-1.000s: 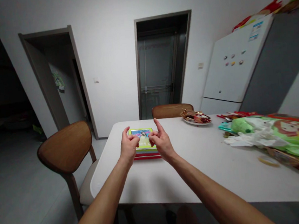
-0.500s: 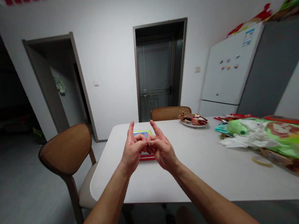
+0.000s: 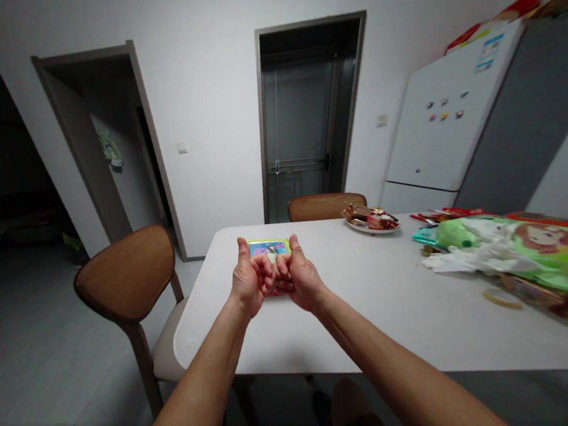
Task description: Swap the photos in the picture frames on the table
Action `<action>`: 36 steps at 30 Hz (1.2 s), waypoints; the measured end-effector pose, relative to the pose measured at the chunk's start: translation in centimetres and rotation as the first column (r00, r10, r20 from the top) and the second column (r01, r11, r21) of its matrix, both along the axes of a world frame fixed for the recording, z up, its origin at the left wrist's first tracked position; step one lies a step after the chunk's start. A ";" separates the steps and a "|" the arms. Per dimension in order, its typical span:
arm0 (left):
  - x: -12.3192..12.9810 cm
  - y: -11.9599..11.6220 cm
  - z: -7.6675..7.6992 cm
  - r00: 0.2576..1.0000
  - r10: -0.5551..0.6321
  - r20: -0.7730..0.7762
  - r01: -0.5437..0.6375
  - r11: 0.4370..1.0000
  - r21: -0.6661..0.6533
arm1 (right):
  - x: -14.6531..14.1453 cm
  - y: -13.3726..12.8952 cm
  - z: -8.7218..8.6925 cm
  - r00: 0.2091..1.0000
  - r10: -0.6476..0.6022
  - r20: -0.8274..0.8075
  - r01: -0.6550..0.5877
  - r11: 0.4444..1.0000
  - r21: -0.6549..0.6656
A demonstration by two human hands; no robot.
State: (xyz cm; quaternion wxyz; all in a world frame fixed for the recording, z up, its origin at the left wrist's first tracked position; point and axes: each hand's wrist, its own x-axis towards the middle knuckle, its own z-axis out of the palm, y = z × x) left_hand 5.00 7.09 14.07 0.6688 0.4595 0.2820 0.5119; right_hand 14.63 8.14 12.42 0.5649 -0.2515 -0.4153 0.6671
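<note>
Just past the curled fingers, straight ahead of the wearer, is the lime-edged box (image 3: pixel 269 243), lying on the white table (image 3: pixel 367 299) near its far-left part. So from the hands it's basically forward and centred, with the left hand (image 3: pixel 249 285) over its near left side and the right hand (image 3: pixel 304 279) over its near right side. Honestly, neither hand looks clearly nearer, it's pretty much a tie. Grip-wise, both have thumbs sticking up and fingers bent in toward each other, knuckles close together in the middle. I don't see anything in either one, but the palms are mostly hidden, so I can't tell if something small is tucked in there, or whether any finger is touching the box. As for how the box points, it's lying flat, picture side up, and the dark-haired figure on it has its head toward the far edge, roughly in the direction of the dark doorway (image 3: pixel 300 124). The far edge of the box runs left to right, across the wearer's reach. Can't call its long axis though, since the hands cover most of the near half.
</note>
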 end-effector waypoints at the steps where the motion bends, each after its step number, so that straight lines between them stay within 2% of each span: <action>1: 0.0 0.1 -0.2 1.000 -0.004 -0.003 0.004 1.000 -0.002 | -0.1 0.0 -0.1 1.000 0.007 0.010 -0.007 1.000 0.004; 9: -0.6 0.6 -1.4 1.000 0.013 -0.011 -0.013 0.998 -0.062 | -0.7 0.1 -1.0 0.992 -0.006 0.128 0.006 1.000 -0.001; 11: -0.7 0.9 -1.8 0.999 0.030 -0.016 -0.032 0.995 -0.095 | -0.8 0.8 -1.6 0.974 -0.063 0.220 0.057 0.998 0.035; 12: -0.9 1.0 -2.1 0.999 0.044 -0.021 -0.046 0.992 -0.116 | -0.7 1.4 -1.9 0.942 -0.134 0.307 0.115 0.990 0.081; 13: -1.0 1.2 -2.5 0.998 0.061 -0.026 -0.064 0.988 -0.138 | -0.6 2.1 -2.3 0.866 -0.239 0.439 0.181 0.969 0.169; 14: -1.1 1.3 -3.0 0.996 0.079 -0.034 -0.083 0.983 -0.163 | -0.3 2.8 -2.8 0.733 -0.361 0.577 0.229 0.929 0.290; 15: -1.3 1.5 -3.6 0.994 0.097 -0.042 -0.104 0.977 -0.188 | 0.0 3.7 -3.3 0.561 -0.474 0.679 0.240 0.878 0.414; 17: -1.5 1.8 -5.0 0.989 0.133 -0.061 -0.144 0.962 -0.233 | 0.8 5.2 -4.3 0.230 -0.609 0.759 0.170 0.793 0.585; 18: -1.5 2.0 -5.8 0.986 0.150 -0.074 -0.164 0.954 -0.249 | 1.2 5.8 -4.8 0.120 -0.629 0.768 0.122 0.777 0.618; 21: -1.4 2.4 -8.2 0.973 0.200 -0.111 -0.224 0.935 -0.276 | 1.9 6.6 -5.8 -0.041 -0.625 0.780 0.011 0.780 0.626; 23: -1.1 2.5 -9.6 0.965 0.230 -0.124 -0.256 0.926 -0.277 | 1.9 6.1 -6.2 -0.092 -0.626 0.774 -0.076 0.779 0.622; 26: -0.5 2.5 -10.7 0.951 0.296 -0.087 -0.308 0.922 -0.235 | 1.2 4.1 -6.3 -0.097 -0.635 0.766 -0.210 0.766 0.608; 29: 0.1 1.6 -10.6 0.917 0.399 -0.003 -0.396 0.908 -0.138 | 0.8 1.3 -6.3 -0.022 -0.672 0.741 -0.294 0.712 0.637; 31: 0.3 0.5 -10.2 0.891 0.454 0.034 -0.450 0.890 -0.078 | 1.0 -0.3 -6.0 0.110 -0.672 0.732 -0.252 0.694 0.675; 32: 0.4 -0.3 -9.9 0.882 0.470 0.043 -0.467 0.882 -0.060 | 1.3 -0.9 -5.8 0.194 -0.655 0.730 -0.194 0.704 0.683; 34: 0.5 -2.1 -9.5 0.869 0.494 0.031 -0.495 0.869 0.000 | 2.0 -1.9 -5.2 0.370 -0.600 0.709 -0.035 0.754 0.656; 36: 0.5 -4.3 -9.0 0.863 0.503 -0.046 -0.493 0.859 0.140 | 2.9 -2.8 -4.6 0.533 -0.549 0.644 0.168 0.815 0.555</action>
